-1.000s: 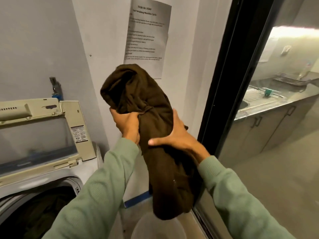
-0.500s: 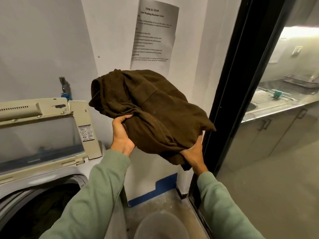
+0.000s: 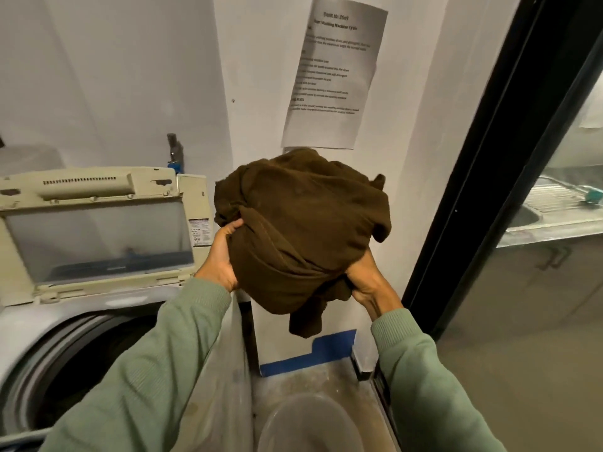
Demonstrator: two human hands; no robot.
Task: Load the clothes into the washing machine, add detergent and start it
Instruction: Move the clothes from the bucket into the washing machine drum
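A dark brown garment [image 3: 303,223] is bunched into a ball in mid-air, in front of the white wall. My left hand [image 3: 220,256] grips its left side and my right hand [image 3: 365,278] grips its lower right, with a short tail of cloth hanging below. The top-loading washing machine [image 3: 42,321] stands at the lower left with its cream lid [image 3: 94,223] raised upright. Its dark drum opening [image 3: 88,363] lies below and left of the garment. Whatever is inside the drum is too dark to make out.
A pale round tub [image 3: 306,422] sits on the floor at the bottom centre. A printed sheet [image 3: 336,73] hangs on the wall. A black door frame [image 3: 483,177] with glass runs down the right, with a steel sink counter [image 3: 554,216] beyond. A tap [image 3: 174,151] is behind the machine.
The garment went from hanging long, to spread out, to gathered in a tight ball between both hands. It now sits lower in view and closer to the machine.
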